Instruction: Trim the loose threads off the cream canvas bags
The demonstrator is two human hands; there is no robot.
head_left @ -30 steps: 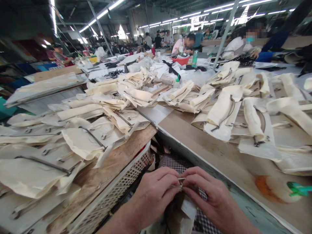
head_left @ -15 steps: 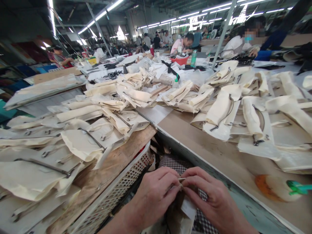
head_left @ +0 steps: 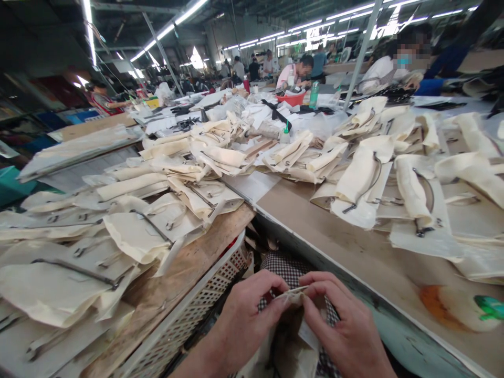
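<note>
Low in the middle of the head view, a cream fabric piece hangs over my lap, its opening facing up with a darker inside. My left hand pinches its upper edge between thumb and fingers. The same edge is pinched by my right hand, a short way to the right. A narrow pale strip runs along the edge between my fingertips. Under the piece lies a black-and-white checkered cloth. The lower part of the fabric piece is partly hidden by my hands and the frame edge.
Cream fabric pieces with dark zippers lie heaped on the left bench, more on the right table. A white plastic basket stands at my left. A green-capped bottle lies at right. Several people work farther back.
My hands have moved slightly apart, and more of the fabric piece's upper edge and inside now shows between them. The view has shifted slightly.
</note>
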